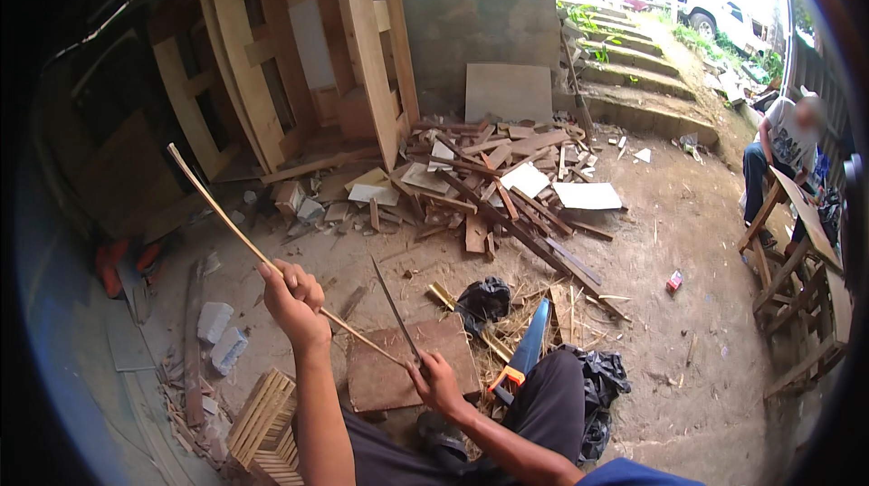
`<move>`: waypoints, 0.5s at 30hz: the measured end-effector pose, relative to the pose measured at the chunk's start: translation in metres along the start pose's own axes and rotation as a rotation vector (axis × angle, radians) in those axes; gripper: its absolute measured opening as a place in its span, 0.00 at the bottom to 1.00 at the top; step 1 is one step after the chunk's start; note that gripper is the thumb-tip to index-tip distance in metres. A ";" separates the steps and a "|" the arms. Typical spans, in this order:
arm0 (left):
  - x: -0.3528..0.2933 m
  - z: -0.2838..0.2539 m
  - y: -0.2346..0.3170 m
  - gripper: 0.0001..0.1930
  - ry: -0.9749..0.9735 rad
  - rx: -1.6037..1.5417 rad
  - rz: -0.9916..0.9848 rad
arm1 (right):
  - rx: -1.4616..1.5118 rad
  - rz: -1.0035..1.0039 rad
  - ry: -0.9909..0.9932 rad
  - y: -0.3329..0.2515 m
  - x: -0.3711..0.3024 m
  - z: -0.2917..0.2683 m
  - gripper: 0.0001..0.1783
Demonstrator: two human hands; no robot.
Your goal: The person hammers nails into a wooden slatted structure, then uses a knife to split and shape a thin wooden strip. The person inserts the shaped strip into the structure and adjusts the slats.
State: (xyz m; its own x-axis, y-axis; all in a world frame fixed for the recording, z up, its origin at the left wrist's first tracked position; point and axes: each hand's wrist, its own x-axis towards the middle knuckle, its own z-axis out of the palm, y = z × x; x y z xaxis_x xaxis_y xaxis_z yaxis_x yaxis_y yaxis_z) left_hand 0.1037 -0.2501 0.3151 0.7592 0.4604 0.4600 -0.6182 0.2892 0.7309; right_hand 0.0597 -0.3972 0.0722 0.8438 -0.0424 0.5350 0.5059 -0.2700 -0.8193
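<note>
I can see the left hand (pixel 294 300) curled round a skinny wooden strip (pixel 222 214), right hand (pixel 439 384) gripping a long knife (pixel 393 309), handsaw (pixel 532 341) at that hand's 2 o'clock.

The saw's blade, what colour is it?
Blue; the saw's blade shows best in the head view, the only one.
</note>
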 end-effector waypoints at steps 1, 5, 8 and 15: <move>-0.001 0.005 -0.002 0.26 0.034 0.005 0.012 | 0.012 0.044 -0.032 -0.005 -0.003 -0.004 0.17; -0.001 0.002 -0.003 0.26 -0.049 -0.030 -0.001 | 0.188 0.255 -0.178 -0.073 -0.003 -0.028 0.26; 0.005 0.002 -0.003 0.27 -0.047 -0.010 -0.026 | 0.111 0.149 -0.206 -0.075 0.001 -0.030 0.24; 0.002 0.004 0.002 0.28 -0.083 0.024 0.007 | 0.127 0.160 -0.212 -0.092 0.018 -0.036 0.18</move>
State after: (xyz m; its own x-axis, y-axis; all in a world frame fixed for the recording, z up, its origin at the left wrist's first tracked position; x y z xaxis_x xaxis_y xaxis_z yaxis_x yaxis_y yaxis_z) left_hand 0.1042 -0.2519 0.3194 0.7700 0.3905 0.5047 -0.6192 0.2661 0.7388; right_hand 0.0224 -0.4075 0.1644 0.9266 0.1309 0.3527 0.3703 -0.1528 -0.9163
